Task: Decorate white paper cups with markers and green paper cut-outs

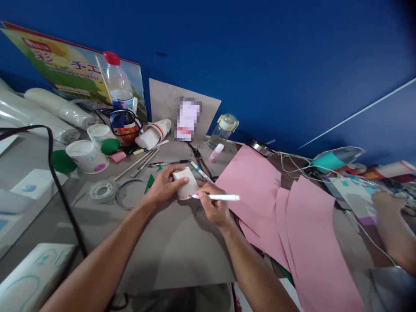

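My left hand (164, 185) is wrapped round a small white paper cup (187, 185), its thumb lying across the side. The cup is tilted above the grey table, and small pinkish marks show near its lower edge. In my right hand (214, 206) is a white marker (227, 197), pinched close to its pink tip. That tip touches or nearly touches the cup's lower edge; I cannot tell which. Just behind my hands lie a black pen (172, 163) and a white-and-blue pen (199, 170). Scraps of green paper (150, 183) sit beside my left wrist.
Pink paper sheets (260, 186) spread to the right. A glass jar (223, 130), glue stick (216, 153) and phone (187, 119) stand behind. At left are a tape roll (101, 191), a decorated paper cup (87, 157) and a bottle (118, 82). Another person's arm (394, 229) rests far right.
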Demonstrator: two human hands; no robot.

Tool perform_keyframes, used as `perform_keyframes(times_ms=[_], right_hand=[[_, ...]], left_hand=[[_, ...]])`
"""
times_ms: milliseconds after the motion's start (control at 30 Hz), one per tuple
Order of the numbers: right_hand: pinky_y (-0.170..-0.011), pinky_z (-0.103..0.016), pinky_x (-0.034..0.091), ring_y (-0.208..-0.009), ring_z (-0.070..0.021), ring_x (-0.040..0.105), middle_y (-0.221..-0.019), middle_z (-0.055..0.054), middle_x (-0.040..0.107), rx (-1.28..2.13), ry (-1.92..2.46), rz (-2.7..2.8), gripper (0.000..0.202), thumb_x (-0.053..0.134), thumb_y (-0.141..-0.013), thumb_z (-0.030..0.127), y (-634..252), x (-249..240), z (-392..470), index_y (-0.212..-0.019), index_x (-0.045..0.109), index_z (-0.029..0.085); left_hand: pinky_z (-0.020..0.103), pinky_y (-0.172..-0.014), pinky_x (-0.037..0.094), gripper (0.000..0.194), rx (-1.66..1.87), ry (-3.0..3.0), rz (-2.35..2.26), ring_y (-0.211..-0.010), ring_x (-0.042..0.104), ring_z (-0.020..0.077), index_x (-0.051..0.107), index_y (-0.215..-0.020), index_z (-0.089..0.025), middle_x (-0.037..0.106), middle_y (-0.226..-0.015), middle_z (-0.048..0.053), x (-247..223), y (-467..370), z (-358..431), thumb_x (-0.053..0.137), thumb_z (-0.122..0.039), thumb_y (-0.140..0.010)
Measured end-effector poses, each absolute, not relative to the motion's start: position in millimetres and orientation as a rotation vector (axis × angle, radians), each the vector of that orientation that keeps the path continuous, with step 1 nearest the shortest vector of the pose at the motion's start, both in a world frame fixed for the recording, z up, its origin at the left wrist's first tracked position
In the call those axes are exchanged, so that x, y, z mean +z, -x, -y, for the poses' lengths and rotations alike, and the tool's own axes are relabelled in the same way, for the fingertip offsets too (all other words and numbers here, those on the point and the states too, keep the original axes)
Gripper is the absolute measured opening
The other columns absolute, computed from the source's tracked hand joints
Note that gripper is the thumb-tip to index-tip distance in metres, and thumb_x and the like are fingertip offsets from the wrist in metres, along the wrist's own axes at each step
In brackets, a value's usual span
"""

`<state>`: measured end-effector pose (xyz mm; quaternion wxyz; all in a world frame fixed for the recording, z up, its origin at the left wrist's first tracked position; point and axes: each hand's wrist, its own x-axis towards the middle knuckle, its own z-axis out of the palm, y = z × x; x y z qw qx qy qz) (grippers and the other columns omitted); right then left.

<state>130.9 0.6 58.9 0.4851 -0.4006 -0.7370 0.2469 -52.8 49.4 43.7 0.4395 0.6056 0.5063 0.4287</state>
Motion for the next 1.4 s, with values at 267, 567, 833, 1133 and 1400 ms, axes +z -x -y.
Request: perform_keyframes(times_ms=[267,567,833,1133,1400], right_hand=[[-0.068,-0.031,0.047,-0.068,-0.0163,0.057,-0.067,-0.001,0.058,0.726,0.974,1.643,0.026,0.047,-0.092,0.03,-133.9,55.7,-2.9,-0.073,0.06,0.02],[-0.07,-0.033,0.047,-0.071,-0.0177,0.059,-0.068,-0.002,0.06,0.682,0.954,1.727,0.022,0.048,-0.09,0.026,-133.9,58.9,-1.5,-0.073,0.06,0.02],[-0.07,-0.033,0.048,-0.07,-0.0179,0.058,-0.068,-0.003,0.061,0.618,0.941,1.759,0.02,0.048,-0.089,0.024,-133.9,63.4,-1.7,-0.073,0.06,0.021],[-0.07,-0.032,0.049,-0.071,-0.0177,0.06,-0.069,-0.002,0.062,0.618,0.97,1.777,0.019,0.048,-0.09,0.023,-133.6,63.0,-1.4,-0.075,0.06,0.021],[-0.069,-0.033,0.048,-0.07,-0.0175,0.059,-0.066,-0.002,0.06,0.646,0.959,1.757,0.019,0.049,-0.088,0.021,-134.1,61.6,-2.1,-0.072,0.059,0.02]], left_hand=[[0.035,-0.076,0.048,0.049,1.058,-1.472,-1.254,-0.085,0.06,0.0235,0.066,-0.105,-0.012,0.069,-0.101,0.01,44.8,52.7,-48.4,0.069,-0.047,-0.07],[0.034,-0.075,0.05,0.053,1.029,-1.423,-1.222,-0.087,0.061,0.0237,0.064,-0.111,-0.013,0.069,-0.102,0.01,45.6,55.1,-48.4,0.07,-0.046,-0.07],[0.034,-0.074,0.05,0.052,1.021,-1.415,-1.22,-0.087,0.062,0.0244,0.065,-0.109,-0.014,0.069,-0.102,0.009,51.0,54.6,-47.1,0.071,-0.046,-0.069],[0.034,-0.077,0.05,0.052,1.016,-1.43,-1.206,-0.089,0.062,0.0244,0.064,-0.11,-0.015,0.069,-0.103,0.009,46.8,54.5,-48.7,0.071,-0.048,-0.069],[0.034,-0.076,0.05,0.053,1.009,-1.408,-1.195,-0.088,0.062,0.0242,0.064,-0.109,-0.014,0.069,-0.102,0.009,51.4,54.0,-47.1,0.071,-0.048,-0.069]])
